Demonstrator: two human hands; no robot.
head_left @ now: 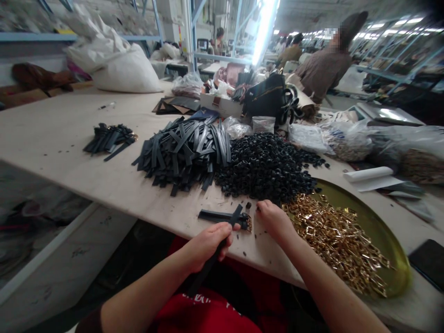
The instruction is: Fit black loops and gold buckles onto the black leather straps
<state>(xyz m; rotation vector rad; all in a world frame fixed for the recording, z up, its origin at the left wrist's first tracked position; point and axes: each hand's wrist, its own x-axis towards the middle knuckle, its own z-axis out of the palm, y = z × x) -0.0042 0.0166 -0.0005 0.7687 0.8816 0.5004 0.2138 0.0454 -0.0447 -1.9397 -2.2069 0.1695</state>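
My left hand (213,243) is closed around a long black strap (204,273), whose upper end sticks out past the thumb. Beneath that end, a few finished-looking black straps with gold buckles (249,224) lie on the table. My right hand (274,221) pinches a small dark piece, seemingly a black loop (257,209), close to the tabletop. One loose loop (249,205) lies just left of those fingers. Beyond is a heap of black loops (267,162); a pile of black straps (183,152) is left of it. Gold buckles (333,236) fill much of a round tray (398,273) at right.
A small bunch of buckled straps (109,138) lies farther left, near a pen (107,106). A white sack (121,69), a black bag (265,97) and plastic packets (308,138) stand behind. A phone (430,261) is at far right. A person (322,69) is beyond the table.
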